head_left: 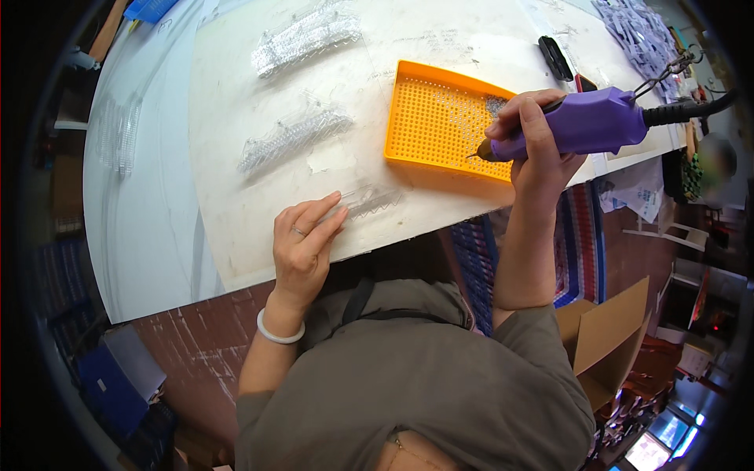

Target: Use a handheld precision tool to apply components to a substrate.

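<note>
A purple electric screwdriver is gripped in my right hand. Its tip points left over the near side of a yellow-orange perforated tray. Small metal pieces, apparently screws, are scattered in the tray, with a denser heap near my right fingers. On the table to the left of the tray, a clear plastic strip with a zigzag edge lies close to the front edge. My left hand has its fingertips closed at the strip's left end; the thumb is partly hidden.
Two bundles of clear strips, one far and one nearer, lie on the white table. Another clear stack is at far left. A black case and a pale heap lie beyond the tray. The screwdriver's cable runs right.
</note>
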### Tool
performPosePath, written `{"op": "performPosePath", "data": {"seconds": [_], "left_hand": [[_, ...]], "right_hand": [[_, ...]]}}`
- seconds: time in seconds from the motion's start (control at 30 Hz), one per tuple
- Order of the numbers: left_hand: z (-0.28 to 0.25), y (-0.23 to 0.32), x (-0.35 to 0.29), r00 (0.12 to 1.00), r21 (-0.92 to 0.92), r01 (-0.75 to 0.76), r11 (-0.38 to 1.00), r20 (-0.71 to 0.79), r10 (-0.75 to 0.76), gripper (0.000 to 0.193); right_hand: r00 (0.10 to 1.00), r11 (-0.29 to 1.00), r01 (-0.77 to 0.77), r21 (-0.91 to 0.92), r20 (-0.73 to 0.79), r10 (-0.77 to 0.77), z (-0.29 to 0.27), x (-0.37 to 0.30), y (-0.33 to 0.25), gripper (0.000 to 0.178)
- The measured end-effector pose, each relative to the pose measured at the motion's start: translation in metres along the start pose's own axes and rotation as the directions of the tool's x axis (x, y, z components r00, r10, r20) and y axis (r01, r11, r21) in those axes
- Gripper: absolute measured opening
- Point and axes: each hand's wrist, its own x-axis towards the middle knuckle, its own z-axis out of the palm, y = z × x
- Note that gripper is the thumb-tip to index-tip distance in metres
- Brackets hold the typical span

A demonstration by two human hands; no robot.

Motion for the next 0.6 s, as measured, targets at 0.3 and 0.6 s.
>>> {"op": "performPosePath", "data": {"seconds": [0.3,0.6], "left_hand": [[-0.001,-0.002,-0.003,1.0,0.018,0.01,1.0,-0.028,-0.009,0.023],[0.006,-0.001,-0.005,0.999,0.022,0.011,1.0,-0.05,-0.01,0.022]], "right_hand": [[0.999,0.998,0.018,0.061,-0.028,-0.017,0.006,0.001,-0.005,0.002],[0.956,0.913,0.161,0.375,0.172,-0.239,0.051,-0.006,-0.03,0.004]]}}
